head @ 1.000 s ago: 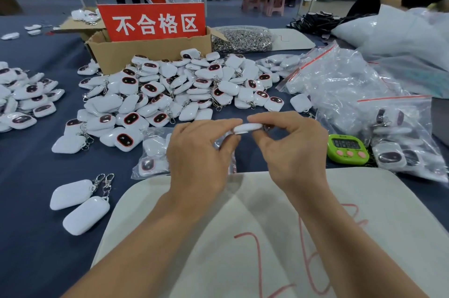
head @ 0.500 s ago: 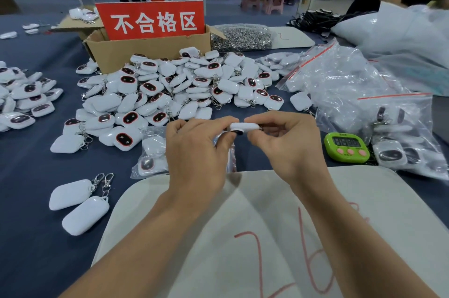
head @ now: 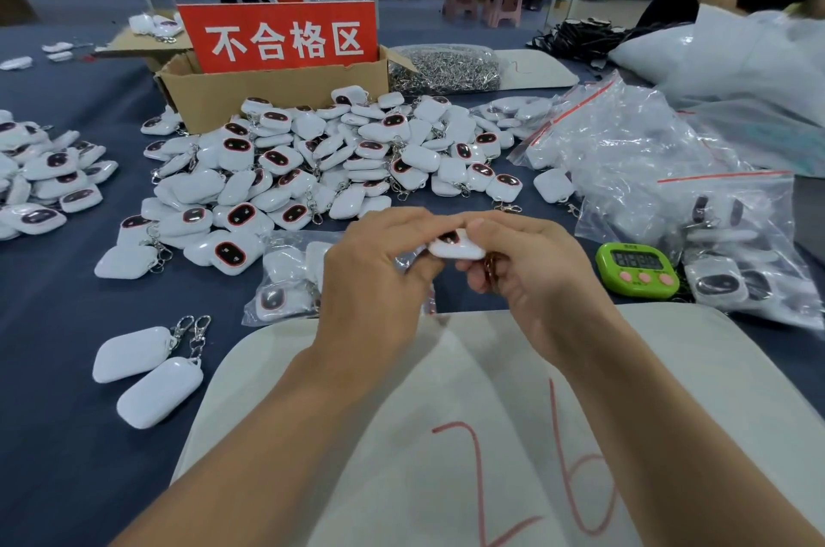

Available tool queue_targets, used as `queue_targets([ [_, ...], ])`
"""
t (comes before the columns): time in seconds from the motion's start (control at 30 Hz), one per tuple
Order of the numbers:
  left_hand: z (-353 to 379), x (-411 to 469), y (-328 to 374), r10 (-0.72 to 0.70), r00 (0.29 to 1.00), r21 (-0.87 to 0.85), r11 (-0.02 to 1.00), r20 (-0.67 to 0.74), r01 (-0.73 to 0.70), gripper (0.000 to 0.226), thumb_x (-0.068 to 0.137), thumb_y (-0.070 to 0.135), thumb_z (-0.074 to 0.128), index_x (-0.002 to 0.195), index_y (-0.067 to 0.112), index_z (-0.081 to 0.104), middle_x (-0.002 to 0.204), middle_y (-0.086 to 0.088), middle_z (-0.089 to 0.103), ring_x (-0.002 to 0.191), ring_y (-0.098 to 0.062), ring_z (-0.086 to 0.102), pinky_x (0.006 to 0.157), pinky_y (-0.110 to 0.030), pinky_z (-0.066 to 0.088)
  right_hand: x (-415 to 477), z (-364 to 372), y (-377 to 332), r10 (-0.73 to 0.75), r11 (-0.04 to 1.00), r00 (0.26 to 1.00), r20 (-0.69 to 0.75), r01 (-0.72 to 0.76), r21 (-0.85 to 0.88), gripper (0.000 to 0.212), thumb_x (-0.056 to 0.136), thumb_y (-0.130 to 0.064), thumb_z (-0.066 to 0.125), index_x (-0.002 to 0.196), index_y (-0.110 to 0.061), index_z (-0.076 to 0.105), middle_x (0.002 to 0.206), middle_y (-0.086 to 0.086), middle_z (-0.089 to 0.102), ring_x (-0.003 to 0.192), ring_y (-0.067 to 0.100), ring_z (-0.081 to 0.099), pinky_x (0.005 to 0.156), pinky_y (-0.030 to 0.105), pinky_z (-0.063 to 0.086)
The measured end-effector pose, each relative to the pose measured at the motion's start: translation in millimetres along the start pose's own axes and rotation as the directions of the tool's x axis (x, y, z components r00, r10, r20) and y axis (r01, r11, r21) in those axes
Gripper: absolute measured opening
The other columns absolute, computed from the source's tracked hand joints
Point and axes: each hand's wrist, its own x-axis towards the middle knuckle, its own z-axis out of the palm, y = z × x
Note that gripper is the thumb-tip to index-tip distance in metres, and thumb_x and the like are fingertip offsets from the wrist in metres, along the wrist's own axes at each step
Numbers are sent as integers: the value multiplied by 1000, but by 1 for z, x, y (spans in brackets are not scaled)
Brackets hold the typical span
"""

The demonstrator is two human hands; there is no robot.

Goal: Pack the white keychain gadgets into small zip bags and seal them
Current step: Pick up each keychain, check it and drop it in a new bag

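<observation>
Both hands meet above the blue table, holding one white keychain gadget (head: pixel 457 247) between them. My left hand (head: pixel 375 274) pinches its left end and seems to hold a small clear zip bag (head: pixel 413 258) under the fingers. My right hand (head: pixel 531 269) grips the gadget's right side, with its metal clasp hanging in the palm. A large heap of loose white gadgets (head: pixel 321 162) lies just beyond the hands. A bagged gadget (head: pixel 285 283) rests left of my left hand. Empty zip bags (head: pixel 634 162) are piled at the right.
A cardboard box (head: pixel 268 86) with a red sign stands behind the heap. A green timer (head: pixel 636 267) sits right of my right hand, beside filled bags (head: pixel 736 274). Two gadgets (head: pixel 147 368) lie at the near left. A white sack (head: pixel 446 435) covers the near edge.
The gadget has turned from edge-on to tilted, its dark face now showing. Both hands have closed in tighter around it, and my right fingers have curled further under it.
</observation>
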Motion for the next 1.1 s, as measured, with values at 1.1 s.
queue_targets([
  [1.1, 9, -7, 5, -281, 953, 665, 734, 117, 134, 25, 91, 53, 51, 99, 33, 61, 88, 4, 70, 87, -25, 66, 63, -34, 31, 8, -6, 9, -100, 929, 938, -331, -30, -368, 14, 78, -32, 87, 71, -28, 75, 53, -7, 66, 48, 1, 55, 61, 26, 43],
])
